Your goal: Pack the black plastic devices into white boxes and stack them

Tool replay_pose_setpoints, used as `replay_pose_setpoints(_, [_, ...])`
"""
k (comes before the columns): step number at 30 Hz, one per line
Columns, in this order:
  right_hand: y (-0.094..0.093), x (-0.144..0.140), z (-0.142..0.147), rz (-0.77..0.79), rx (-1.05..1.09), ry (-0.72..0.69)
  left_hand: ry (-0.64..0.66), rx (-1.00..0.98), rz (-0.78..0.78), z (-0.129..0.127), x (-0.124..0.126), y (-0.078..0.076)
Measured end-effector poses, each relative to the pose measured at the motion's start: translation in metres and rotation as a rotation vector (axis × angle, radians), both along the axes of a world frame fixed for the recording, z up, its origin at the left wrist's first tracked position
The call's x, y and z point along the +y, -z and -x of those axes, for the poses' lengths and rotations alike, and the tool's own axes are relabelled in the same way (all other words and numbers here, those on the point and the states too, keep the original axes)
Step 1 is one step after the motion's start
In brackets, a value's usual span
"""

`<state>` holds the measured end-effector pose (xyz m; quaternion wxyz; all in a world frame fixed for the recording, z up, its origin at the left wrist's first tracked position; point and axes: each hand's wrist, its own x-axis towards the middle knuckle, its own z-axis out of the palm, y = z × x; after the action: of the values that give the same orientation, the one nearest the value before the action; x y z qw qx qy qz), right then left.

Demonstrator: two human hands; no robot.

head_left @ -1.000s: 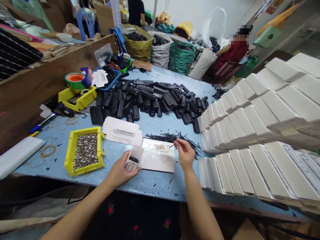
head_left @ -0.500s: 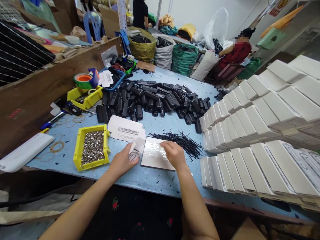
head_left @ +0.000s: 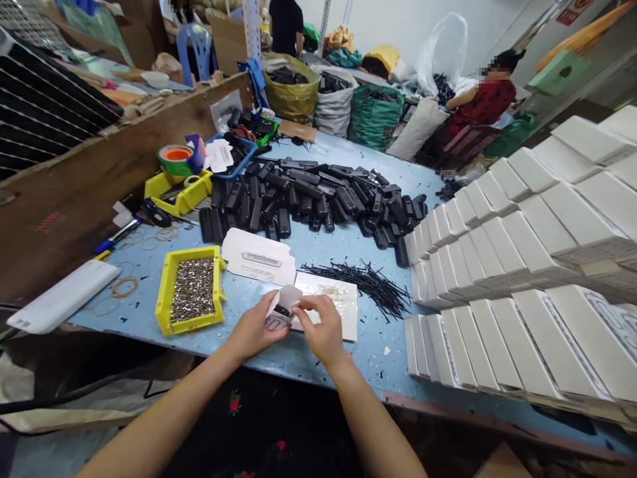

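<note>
My left hand (head_left: 256, 330) is wrapped round a small white cardboard box (head_left: 277, 322), tilted with its top flaps raised. Something black shows inside the box mouth. The fingers of my right hand (head_left: 322, 326) are pinched together at the opening, touching or very near a flap; anything between them is too small or hidden to make out. Beneath and beyond that hand lies a white board (head_left: 348, 318) with tiny shiny pieces on it. Thin black sticks (head_left: 371, 285) lie in a loose heap just past the board. A flattened printed carton (head_left: 259, 255) rests behind the box.
A yellow bin (head_left: 164, 302) of small metal parts stands at left, near a long white box (head_left: 64, 295). Black plastic housings (head_left: 308, 189) are piled across the back. Stacked white boxes (head_left: 497, 332) line the right side. Other people work beyond filled sacks (head_left: 375, 113).
My right hand has moved left from above the white board to the mouth of the small box. My left hand still holds the box. The view has shifted slightly.
</note>
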<state>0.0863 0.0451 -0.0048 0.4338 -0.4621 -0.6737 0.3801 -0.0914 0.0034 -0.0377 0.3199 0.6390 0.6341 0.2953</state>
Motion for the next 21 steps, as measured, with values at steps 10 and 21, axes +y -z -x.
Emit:
replay_pose_setpoints(10, [0.043,0.004,0.021,0.281,0.249,-0.286,0.051,-0.113,-0.002,-0.003,0.01,0.011])
replay_pose_setpoints(21, [0.039,-0.005,0.018,-0.002,0.006,-0.342,-0.048,-0.156,0.114,-0.008,0.014,0.0])
